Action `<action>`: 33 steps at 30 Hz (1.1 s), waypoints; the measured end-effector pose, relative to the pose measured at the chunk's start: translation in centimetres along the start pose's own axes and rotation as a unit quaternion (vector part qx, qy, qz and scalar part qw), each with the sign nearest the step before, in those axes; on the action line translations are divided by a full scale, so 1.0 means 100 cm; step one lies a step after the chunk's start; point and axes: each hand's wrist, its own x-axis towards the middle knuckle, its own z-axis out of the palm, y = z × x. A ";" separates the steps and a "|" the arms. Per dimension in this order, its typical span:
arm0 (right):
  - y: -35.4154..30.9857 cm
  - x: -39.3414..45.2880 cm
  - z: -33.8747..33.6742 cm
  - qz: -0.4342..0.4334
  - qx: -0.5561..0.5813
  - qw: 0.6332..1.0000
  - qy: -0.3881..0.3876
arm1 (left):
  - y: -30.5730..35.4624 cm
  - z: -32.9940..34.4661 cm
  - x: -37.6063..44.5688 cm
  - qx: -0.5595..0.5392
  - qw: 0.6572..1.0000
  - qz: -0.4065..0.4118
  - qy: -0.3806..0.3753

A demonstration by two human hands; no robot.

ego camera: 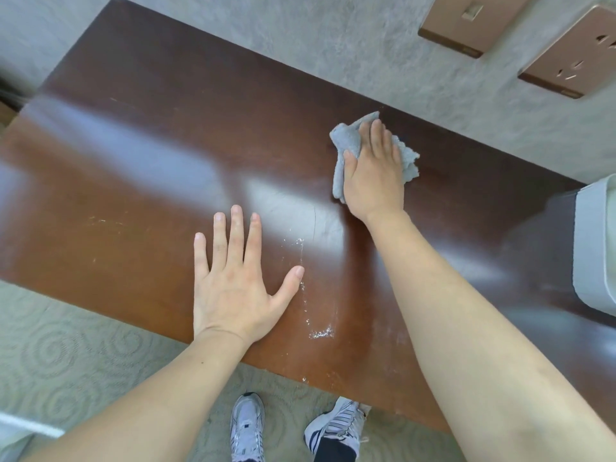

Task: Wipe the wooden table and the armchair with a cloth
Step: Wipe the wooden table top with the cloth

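Here, a person leans over a wooden table (133,155), its dark glossy top spreading wide under and around both hands and throwing back pale window glare between them. Grey patterned carpet (66,355) lies below the left forearm, and a textured grey wall (333,38) rises beyond the right hand's fingertips. Out past the right arm, a white box-like object (596,248) sits at the table's edge, only partly in view. Two copper-toned wall plates (566,51) are set into the wall above and outside the right hand. A pair of white trainers (248,428) stands on the carpet beneath the forearms. The left hand (233,285) lies flat on the wood, fingers straight and spread, holding nothing. The right hand (373,171), well apart from it and further across the table, presses down flat, fingers extended, on a crumpled grey cloth (343,141), which bunches out on both sides of the palm. A trail of white specks (306,295) runs just beside the left thumb, toward the near edge.
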 end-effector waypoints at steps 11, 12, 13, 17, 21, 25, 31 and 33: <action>0.002 -0.200 -0.009 -0.011 -0.010 0.993 -0.114 | 0.002 -0.006 -0.004 -0.016 1.000 -0.004 -0.015; 0.006 -0.198 -0.009 -0.014 -0.009 0.993 -0.114 | 0.004 -0.006 -0.004 -0.016 1.000 -0.004 -0.015; 0.008 -0.192 -0.008 -0.015 -0.004 0.994 -0.108 | 0.004 -0.006 -0.004 -0.015 1.000 -0.004 -0.012; 0.009 -0.152 -0.002 0.012 0.007 0.997 -0.073 | 0.001 -0.004 -0.005 -0.008 1.000 -0.002 -0.015; 0.016 -0.087 -0.002 0.055 -0.018 0.997 -0.049 | 0.001 -0.002 -0.003 -0.011 1.000 0.000 -0.008; 0.030 -0.014 -0.008 0.096 -0.034 0.994 -0.030 | 0.002 -0.001 -0.003 -0.015 1.000 0.004 -0.006; 0.028 0.031 -0.008 0.138 -0.017 0.990 -0.012 | 0.003 0.000 0.002 -0.019 1.000 0.007 0.005; 0.020 0.025 -0.004 0.108 -0.008 0.994 0.000 | 0.001 0.002 0.002 -0.021 1.000 0.003 0.004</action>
